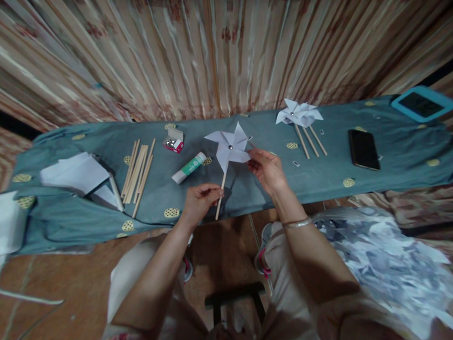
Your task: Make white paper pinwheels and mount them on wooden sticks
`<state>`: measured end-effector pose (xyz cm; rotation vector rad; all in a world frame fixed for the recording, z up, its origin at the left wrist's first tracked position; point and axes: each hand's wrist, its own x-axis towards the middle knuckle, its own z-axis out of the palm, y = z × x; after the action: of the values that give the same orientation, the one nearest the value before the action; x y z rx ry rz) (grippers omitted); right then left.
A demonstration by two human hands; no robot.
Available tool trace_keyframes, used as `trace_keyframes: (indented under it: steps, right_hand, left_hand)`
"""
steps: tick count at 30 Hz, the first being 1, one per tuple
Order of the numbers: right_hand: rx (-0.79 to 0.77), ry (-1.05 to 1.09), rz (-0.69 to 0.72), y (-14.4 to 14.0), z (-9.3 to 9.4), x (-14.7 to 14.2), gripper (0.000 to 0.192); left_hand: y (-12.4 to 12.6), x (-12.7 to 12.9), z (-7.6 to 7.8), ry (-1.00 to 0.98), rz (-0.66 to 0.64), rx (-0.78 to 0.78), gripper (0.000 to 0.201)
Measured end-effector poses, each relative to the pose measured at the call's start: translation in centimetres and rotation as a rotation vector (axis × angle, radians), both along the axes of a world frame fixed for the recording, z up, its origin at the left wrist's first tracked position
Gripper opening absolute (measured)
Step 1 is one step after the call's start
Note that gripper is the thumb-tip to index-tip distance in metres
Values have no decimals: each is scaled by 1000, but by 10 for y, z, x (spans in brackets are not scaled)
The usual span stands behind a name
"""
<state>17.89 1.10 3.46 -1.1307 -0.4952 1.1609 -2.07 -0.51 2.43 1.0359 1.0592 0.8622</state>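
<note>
I pinched the pinwheel stick with my left hand while my right hand fingertips gripped a blade, just right of the glue stick, steadying gently.

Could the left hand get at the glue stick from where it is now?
Probably yes, but not freely. The glue stick lies bare on the cloth just beyond the left hand, with nothing between them. That hand's grip is shut on the pinwheel stick, so it would have to let go first.

Glue stick left of pinwheel; phone right (3 sticks between).
</note>
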Motion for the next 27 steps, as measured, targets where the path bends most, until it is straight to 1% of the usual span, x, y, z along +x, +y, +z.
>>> trace_keyframes:
  steps: [7, 11, 16, 21, 27]
  right_hand:
    - [-7, -17, 25, -2, -2, -6, 21]
    - [-19, -30, 44, -3, -3, -9, 24]
    - [-34, -20, 33, -4, -1, -14, 26]
    - [-42, -2, 66, -5, -1, -16, 31]
    - [-37, -43, 115, -6, -4, -19, 32]
  left_hand:
    - [0, 0, 1, 6, 18, 10, 30]
    - [1, 0, 0, -7, 21, 9, 33]
    - [2, 0, -1, -27, 30, 20, 32]
    - [4, 1, -1, -36, 37, 23, 31]
    - [4, 2, 0, -26, 34, 30, 30]
